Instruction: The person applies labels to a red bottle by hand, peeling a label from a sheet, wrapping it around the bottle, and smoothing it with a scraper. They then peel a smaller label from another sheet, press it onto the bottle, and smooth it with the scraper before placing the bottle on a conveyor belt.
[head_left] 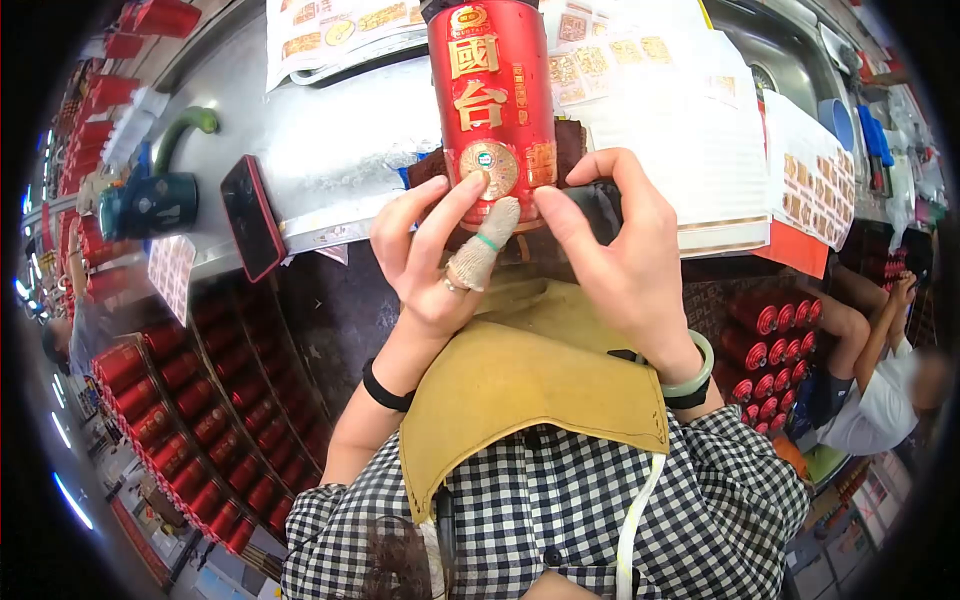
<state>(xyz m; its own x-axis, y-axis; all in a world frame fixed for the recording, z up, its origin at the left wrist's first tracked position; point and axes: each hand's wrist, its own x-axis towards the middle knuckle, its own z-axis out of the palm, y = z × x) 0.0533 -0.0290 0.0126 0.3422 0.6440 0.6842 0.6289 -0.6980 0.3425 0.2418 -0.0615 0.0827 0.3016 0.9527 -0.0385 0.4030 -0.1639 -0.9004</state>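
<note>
red canister at near edge of metal counter | left hand: fingertips at round gold seal, grip closure cannot be told | right hand: thumb at canister's lower side, narrow gap to forefinger

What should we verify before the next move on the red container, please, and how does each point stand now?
1. Gold characters on the red container face up: ok.
2. Left hand at the round gold emblem, fingers touching it: ok.
3. Cloth cover in place on the left thumb: ok.
4. Right hand beside the small gold label, not covering it: ok.
5. Emblem and label edges fully flat: cannot tell, too small and partly hidden.
6. Phone well apart from both hands: ok.
</note>
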